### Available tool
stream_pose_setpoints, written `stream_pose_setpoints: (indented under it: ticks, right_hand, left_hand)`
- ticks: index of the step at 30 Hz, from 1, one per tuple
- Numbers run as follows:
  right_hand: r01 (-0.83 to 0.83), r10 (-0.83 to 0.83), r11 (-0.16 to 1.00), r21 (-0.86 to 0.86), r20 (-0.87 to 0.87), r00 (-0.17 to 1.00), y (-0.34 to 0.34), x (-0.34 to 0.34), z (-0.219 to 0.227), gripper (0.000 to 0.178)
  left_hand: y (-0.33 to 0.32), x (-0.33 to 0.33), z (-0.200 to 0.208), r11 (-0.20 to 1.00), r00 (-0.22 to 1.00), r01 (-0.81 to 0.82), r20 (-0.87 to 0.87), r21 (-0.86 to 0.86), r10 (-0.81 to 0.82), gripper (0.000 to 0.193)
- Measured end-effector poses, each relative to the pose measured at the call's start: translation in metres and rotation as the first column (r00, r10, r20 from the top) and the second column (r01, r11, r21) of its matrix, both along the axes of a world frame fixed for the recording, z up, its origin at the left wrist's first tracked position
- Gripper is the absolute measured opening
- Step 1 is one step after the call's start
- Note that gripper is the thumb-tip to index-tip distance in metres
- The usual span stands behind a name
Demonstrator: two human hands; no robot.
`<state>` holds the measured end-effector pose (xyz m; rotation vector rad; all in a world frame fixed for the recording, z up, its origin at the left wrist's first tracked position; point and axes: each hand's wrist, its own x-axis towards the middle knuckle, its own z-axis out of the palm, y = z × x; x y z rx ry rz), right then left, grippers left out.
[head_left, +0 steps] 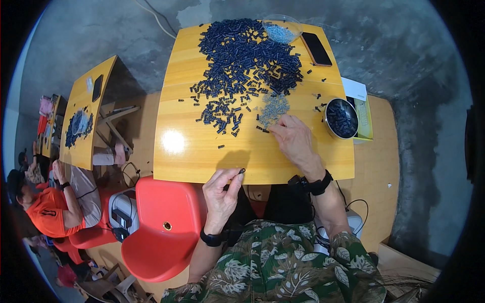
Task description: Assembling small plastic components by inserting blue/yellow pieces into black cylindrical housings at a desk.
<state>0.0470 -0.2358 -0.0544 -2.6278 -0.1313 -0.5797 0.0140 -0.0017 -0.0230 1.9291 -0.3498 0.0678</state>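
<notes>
My left hand (pixel 222 191) is closed in a pinch on a small black tube-shaped plastic piece (pixel 242 170), just over the table's near edge. My right hand (pixel 293 140) is at the near side of a small heap of shiny silver bits (pixel 274 108), too small to name. Its thumb and fingertips come together, and what they hold, if anything, is hidden. Two loose black pieces (pixel 262 130) lie right beside those fingertips. A big pile of similar black pieces (pixel 247 50) covers the far part of the yellow table (pixel 187 164), with a looser group (pixel 221 112) nearer me.
A clear bowl (pixel 283 31) of silver bits and a phone (pixel 317 49) sit at the far right. By the right edge stands a metal bowl (pixel 341 118) of black pieces, with a yellow box (pixel 365 121) beside it. A red chair (pixel 161 222) and a seated person (pixel 53 209) are left.
</notes>
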Motion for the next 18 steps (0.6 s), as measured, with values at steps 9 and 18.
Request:
stream_pose_setpoints:
  ticks: [9,18]
  right_hand:
    - [0.045,-0.044,0.999,-0.021,0.042,0.998,0.005,0.001,0.004,0.004]
    - [-0.135,0.260,0.443,0.886,0.017,0.966,0.065,-0.055,0.050,0.009]
  left_hand:
    - [-0.003,-0.005,0.010,0.998,1.000,-0.027,-0.002,-0.057,0.027,0.009]
    - [0.002,-0.011,0.022,0.999,0.981,-0.050,0.187,0.019,0.045,0.010]
